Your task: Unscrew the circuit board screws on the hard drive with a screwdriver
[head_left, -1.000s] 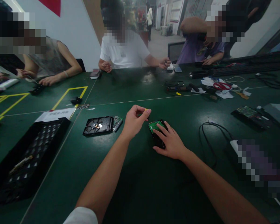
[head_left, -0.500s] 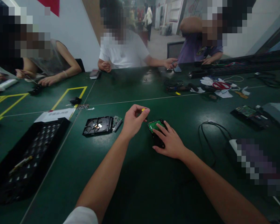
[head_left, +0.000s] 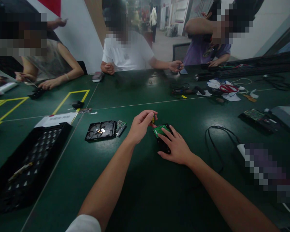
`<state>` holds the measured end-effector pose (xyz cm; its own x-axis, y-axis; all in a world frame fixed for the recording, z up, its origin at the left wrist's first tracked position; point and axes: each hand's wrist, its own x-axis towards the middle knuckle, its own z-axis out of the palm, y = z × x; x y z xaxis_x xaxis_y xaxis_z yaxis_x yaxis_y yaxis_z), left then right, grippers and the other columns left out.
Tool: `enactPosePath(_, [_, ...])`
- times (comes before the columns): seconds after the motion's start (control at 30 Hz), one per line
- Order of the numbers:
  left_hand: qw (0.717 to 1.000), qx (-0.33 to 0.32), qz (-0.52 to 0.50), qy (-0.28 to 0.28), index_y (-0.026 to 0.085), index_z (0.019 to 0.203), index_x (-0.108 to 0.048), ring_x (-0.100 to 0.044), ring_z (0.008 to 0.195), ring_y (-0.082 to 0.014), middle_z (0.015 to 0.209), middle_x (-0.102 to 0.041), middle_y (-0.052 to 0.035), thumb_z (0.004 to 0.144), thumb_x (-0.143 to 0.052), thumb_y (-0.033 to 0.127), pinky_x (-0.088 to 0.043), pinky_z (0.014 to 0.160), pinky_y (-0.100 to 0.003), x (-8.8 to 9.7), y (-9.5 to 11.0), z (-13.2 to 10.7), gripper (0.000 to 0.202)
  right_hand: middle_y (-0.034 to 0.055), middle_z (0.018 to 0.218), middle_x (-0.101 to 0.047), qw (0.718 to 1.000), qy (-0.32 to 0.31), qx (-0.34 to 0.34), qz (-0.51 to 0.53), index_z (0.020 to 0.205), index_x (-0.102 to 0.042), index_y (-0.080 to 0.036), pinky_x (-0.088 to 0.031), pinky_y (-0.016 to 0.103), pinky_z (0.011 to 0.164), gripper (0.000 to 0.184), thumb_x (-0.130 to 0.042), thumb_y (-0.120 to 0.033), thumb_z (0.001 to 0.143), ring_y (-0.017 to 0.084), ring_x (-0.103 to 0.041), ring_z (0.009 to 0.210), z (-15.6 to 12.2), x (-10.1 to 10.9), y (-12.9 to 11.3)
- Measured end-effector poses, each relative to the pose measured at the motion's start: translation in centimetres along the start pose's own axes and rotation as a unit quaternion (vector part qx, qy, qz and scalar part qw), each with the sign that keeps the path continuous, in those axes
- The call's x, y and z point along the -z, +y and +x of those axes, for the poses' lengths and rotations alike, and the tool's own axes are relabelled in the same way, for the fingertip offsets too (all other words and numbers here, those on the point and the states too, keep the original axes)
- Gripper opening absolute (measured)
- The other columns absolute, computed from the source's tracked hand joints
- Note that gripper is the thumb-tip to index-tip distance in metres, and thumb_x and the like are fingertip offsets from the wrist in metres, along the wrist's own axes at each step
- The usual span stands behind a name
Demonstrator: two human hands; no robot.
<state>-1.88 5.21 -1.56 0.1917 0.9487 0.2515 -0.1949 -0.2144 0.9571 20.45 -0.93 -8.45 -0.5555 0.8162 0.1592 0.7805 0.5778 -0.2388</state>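
Observation:
My left hand (head_left: 143,124) is closed, thumb and fingers pinching a small yellow-and-black handle (head_left: 153,120) that looks like a screwdriver's. Its tip is hidden by the fingers. Just below and to the right lies a hard drive (head_left: 157,130) with a green circuit board facing up. Spread across that drive is my right hand (head_left: 177,145), fingers apart and resting on the board and the black casing, thumb near its lower edge. To the left, a second black drive casing (head_left: 100,130) has small shiny pieces on it, beside a loose circuit board (head_left: 121,128).
A long black tray (head_left: 33,164) stands at left beside a white paper sign (head_left: 55,119). On the right lie a black cable (head_left: 214,127), another drive with a board (head_left: 257,119) and a grey box (head_left: 286,116). Several people sit across the green table.
My left hand has turned at the wrist and shifted slightly right, and the yellow-and-black handle now shows lower between the fingers. My right hand stays on the hard drive.

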Motion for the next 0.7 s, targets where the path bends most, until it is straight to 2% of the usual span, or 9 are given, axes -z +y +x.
enactPosePath(0.17, [0.997,-0.013,0.052,0.06,0.019,0.102,-0.069,-0.065,0.082,-0.0148,0.096,-0.07,-0.0047,0.092,-0.077,0.048,-0.056,0.063,-0.024,-0.4,-0.3,0.1,0.032,0.0098,0.174,-0.033,1.0,-0.004,-0.003,-0.006,0.162,-0.046,-0.026,-0.029,0.069,0.124,0.085,-0.055,-0.075,0.093,0.048,-0.011,0.162,0.0,0.1,-0.2])
enactPosePath(0.27, [0.995,-0.006,0.031,0.097,0.019,0.102,-0.064,-0.069,0.089,-0.017,0.096,-0.072,-0.0059,0.093,-0.075,0.049,-0.057,0.065,-0.024,-0.2,-0.6,0.3,0.034,0.0095,0.174,-0.032,1.0,-0.011,-0.008,-0.007,0.162,-0.046,-0.026,-0.03,0.069,0.124,0.085,-0.055,-0.076,0.093,0.049,-0.012,0.162,0.1,0.2,-0.2])
enactPosePath(0.37, [0.994,0.0,0.008,0.11,0.02,0.103,-0.061,-0.071,0.091,-0.0179,0.096,-0.072,-0.0059,0.096,-0.071,0.048,-0.057,0.065,-0.024,0.3,-1.0,0.6,0.031,0.0098,0.174,-0.032,1.0,-0.016,-0.008,-0.006,0.162,-0.045,-0.026,-0.028,0.07,0.124,0.086,-0.055,-0.076,0.093,0.049,-0.012,0.162,0.1,0.3,-0.2])
enactPosePath(0.53, [0.992,-0.002,0.012,0.129,0.024,0.116,-0.067,-0.07,0.088,-0.0176,0.094,-0.07,-0.0044,0.1,-0.063,0.044,-0.056,0.063,-0.024,1.5,-1.3,0.9,0.026,0.0097,0.175,-0.031,1.0,-0.02,-0.008,-0.008,0.162,-0.045,-0.025,-0.028,0.068,0.125,0.088,-0.055,-0.076,0.092,0.048,-0.012,0.162,0.1,0.2,-0.1])
enactPosePath(0.7, [0.991,0.023,-0.001,0.136,0.022,0.107,-0.073,-0.07,0.086,-0.0182,0.093,-0.071,-0.0064,0.101,-0.06,0.044,-0.056,0.062,-0.024,1.9,-1.2,1.0,0.026,0.0083,0.175,-0.031,1.0,-0.023,-0.01,-0.008,0.163,-0.044,-0.027,-0.029,0.069,0.125,0.087,-0.054,-0.077,0.092,0.048,-0.012,0.162,0.1,0.2,0.0])
